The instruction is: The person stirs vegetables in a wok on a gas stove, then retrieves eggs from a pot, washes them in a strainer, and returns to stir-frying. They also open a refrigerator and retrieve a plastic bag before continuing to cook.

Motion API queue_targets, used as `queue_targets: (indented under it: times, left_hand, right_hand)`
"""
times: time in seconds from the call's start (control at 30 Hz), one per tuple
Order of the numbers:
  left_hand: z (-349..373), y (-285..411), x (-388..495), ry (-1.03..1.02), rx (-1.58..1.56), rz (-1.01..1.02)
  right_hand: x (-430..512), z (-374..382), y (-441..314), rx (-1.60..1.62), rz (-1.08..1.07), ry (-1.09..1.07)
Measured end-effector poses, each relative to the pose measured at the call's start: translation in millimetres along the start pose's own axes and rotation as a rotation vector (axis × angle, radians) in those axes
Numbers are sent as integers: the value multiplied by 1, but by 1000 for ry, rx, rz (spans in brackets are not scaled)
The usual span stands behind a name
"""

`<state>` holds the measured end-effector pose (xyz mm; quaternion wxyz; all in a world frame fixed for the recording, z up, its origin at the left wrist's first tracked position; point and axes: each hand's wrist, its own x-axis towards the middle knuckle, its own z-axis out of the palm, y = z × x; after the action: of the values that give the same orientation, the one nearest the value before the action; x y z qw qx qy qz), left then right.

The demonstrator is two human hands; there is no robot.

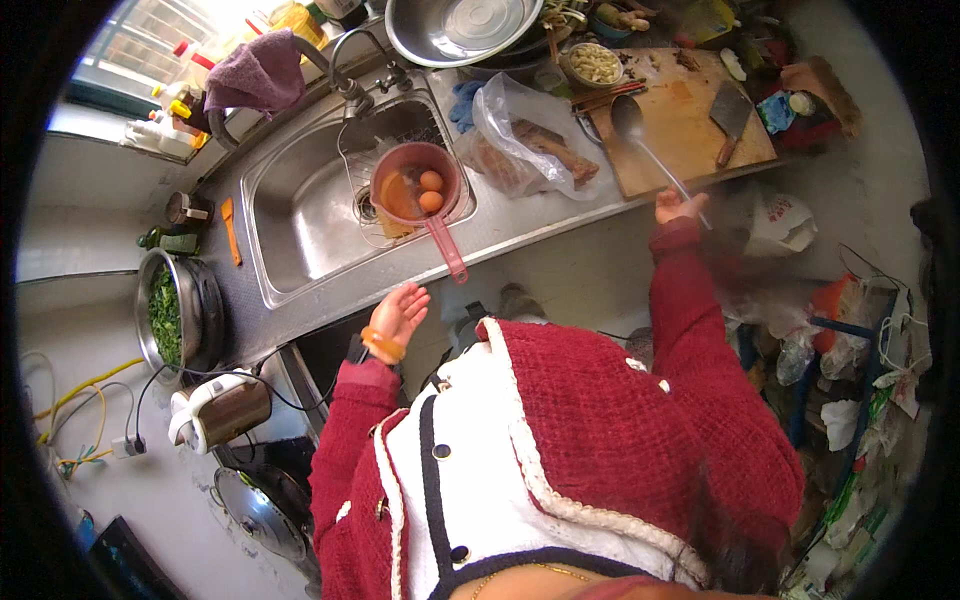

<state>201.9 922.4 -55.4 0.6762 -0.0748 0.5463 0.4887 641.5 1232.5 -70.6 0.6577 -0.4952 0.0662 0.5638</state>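
Note:
My right hand [676, 205] grips the handle of a metal ladle [628, 120], whose bowl is over the left part of a wooden cutting board [679, 112]. My left hand [400, 311] holds nothing; its fingers are extended, palm turned up, in front of the counter edge. Near it juts the handle of a pink plastic dipper [379, 172], which rests over the sink. Inside the dipper are two brown eggs [431, 201]. Between the sink and the board lies a clear plastic bag [502, 112] around brown, meat-like pieces [555, 150].
A cleaver [729, 116] lies on the board, with a bowl of peeled garlic [595, 64] behind it. Left of the steel sink [300, 225] are an orange spatula [231, 231] and a pot of leafy greens [165, 315]. A kettle [225, 411] with cords stands nearer me.

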Motion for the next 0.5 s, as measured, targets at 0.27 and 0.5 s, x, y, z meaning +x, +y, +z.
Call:
queue_targets:
  times: [0.27,0.5]
  left_hand:
    - [43,-9,36,87,150,-17]
    - [51,-12,73,107,366,51]
  right_hand:
    - [16,9,19,-1,52,17]
    - [35,-8,24,-42,84,-46]
